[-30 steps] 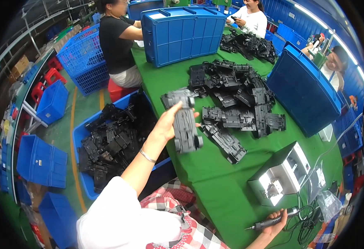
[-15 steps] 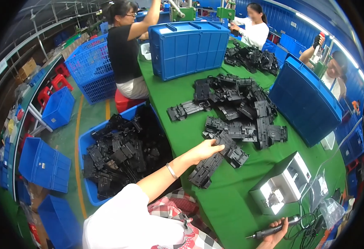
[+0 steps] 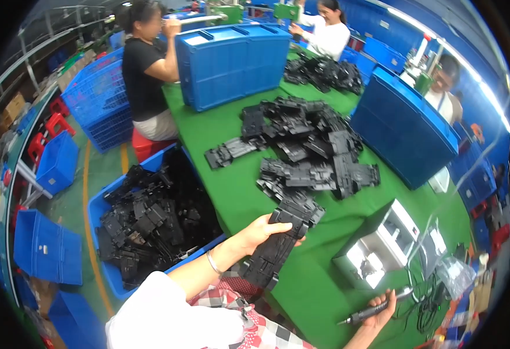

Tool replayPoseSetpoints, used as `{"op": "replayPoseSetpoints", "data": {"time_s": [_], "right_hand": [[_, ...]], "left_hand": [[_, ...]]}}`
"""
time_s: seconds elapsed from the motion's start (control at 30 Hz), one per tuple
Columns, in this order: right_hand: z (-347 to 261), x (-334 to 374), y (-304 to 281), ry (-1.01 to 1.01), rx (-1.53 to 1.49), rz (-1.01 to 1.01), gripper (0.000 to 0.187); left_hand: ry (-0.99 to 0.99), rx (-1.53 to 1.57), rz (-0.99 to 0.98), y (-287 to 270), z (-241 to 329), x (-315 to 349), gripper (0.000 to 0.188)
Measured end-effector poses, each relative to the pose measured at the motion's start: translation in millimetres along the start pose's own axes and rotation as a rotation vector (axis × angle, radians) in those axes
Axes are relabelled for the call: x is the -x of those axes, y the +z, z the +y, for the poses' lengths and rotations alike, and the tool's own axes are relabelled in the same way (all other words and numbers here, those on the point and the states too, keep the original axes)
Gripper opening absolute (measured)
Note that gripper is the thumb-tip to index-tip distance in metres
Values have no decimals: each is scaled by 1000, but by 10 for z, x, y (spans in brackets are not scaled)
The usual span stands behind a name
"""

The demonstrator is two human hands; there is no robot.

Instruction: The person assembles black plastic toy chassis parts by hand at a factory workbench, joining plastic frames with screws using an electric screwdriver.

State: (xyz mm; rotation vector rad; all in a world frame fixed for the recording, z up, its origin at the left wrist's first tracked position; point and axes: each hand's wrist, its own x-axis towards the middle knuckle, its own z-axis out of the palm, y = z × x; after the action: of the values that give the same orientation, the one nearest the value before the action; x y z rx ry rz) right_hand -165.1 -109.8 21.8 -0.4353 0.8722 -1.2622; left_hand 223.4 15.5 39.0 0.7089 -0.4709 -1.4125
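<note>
My left hand (image 3: 259, 234) is closed round the edge of a long black plastic chassis (image 3: 271, 249), lifted over the near edge of the green table. In my right hand (image 3: 381, 314) is a dark electric screwdriver (image 3: 361, 314), its thin bit pointing left. Just beyond the screwdriver stands a silver-and-white box-shaped machine (image 3: 357, 244) with an opening in its front, probably a screw feeder. A heap of similar black chassis parts (image 3: 301, 131) lies on the table past my left hand.
A blue bin (image 3: 96, 247) of black parts stands on the floor at left. Two blue crates (image 3: 232, 67) (image 3: 403, 128) stand on their sides on the table. Cables and a clear plastic bag (image 3: 456, 273) lie at right. Several people work around the table.
My left hand has drawn the chassis toward me, away from the heap, and tilted it steeper. My right hand still holds the screwdriver. The whole view has shifted slightly.
</note>
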Motion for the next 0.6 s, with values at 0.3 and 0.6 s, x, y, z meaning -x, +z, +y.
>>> {"op": "replayPoseSetpoints", "data": {"time_s": [0.3,0.6], "right_hand": [[-160,517,1114,-616,13,-326,29],[43,491,1642,-1102,418,-301,42]], "left_hand": [[-216,-129,110,372,-633,-21,28],[-186,-311,70,557,-980,-13,26]]}}
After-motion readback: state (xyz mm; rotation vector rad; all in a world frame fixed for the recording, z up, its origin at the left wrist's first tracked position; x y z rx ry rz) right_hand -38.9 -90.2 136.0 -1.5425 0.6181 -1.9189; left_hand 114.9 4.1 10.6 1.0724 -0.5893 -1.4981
